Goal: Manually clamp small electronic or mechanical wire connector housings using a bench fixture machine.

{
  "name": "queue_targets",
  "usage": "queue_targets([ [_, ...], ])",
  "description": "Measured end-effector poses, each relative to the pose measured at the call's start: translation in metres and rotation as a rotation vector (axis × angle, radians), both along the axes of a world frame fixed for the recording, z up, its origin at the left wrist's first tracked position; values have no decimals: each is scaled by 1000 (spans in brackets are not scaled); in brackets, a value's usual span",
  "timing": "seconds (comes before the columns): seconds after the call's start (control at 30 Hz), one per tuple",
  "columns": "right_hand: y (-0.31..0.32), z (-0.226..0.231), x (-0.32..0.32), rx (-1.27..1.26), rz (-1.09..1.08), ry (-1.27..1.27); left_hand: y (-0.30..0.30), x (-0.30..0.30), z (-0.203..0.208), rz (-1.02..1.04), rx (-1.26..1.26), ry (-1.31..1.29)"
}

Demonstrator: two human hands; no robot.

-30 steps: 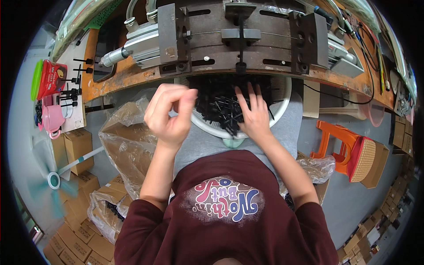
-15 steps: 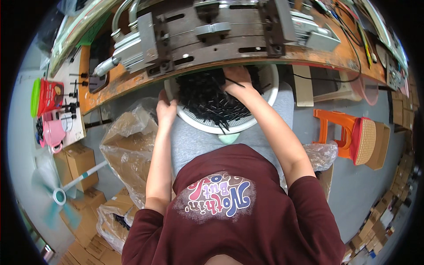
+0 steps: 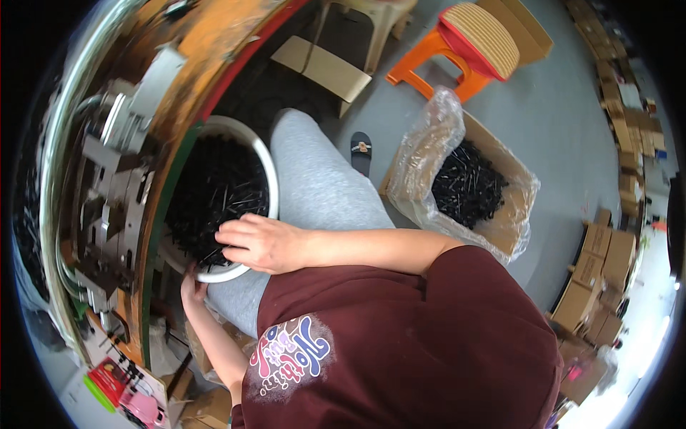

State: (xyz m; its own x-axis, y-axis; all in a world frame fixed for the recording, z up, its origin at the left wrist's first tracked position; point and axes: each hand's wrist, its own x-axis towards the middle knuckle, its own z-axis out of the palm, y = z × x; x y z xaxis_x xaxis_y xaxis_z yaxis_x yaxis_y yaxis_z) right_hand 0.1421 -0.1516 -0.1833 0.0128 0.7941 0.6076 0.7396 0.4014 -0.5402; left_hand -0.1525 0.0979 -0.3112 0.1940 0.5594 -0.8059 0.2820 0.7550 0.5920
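Note:
A round white plastic basket sits on my lap, partly under the bench edge. Inside it lies a heap of thin black stick-like pieces; what exactly they are is too small to make out. My left hand grips the basket's rim at its lower side, the fingers partly hidden by the wall. Across the near rim reaches my right hand, its fingers apart over the black pieces, with nothing visibly held.
On the right stands a cardboard box lined with clear plastic, holding more black pieces. Beyond it are an orange stool and a dark slipper. The wooden bench carries a metal fixture on the left.
My view has turned to the right, bringing the lined box into sight. My right hand has come out of the heap to the basket's near rim. The left still holds the rim.

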Motion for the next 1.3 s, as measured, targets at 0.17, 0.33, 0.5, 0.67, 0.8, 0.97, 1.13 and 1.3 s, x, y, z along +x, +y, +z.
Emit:
queue_targets([
  [0.17,-39,14,25,111,-105,152,-1,-5,8,58,-58,-26],
  [0.33,-74,-2,38,-23,-191,201,-29,3,12,166,31,-208],
  [0.5,-90,-1,42,-114,-231,233,-42,-34,5,330,28,-379],
  [0.67,-89,12,39,-231,-254,196,-46,-4,62,569,113,-347],
  [0.8,-76,19,31,-274,-150,171,-48,-52,73,756,114,-400],
  [0.97,-64,24,24,-346,-74,103,-68,-112,60,890,195,-305],
  [1.13,-34,30,15,-366,84,24,-127,-161,51,1069,202,-251],
  [1.3,18,27,-33,-620,246,174,-233,-190,55,1187,228,-246],
])
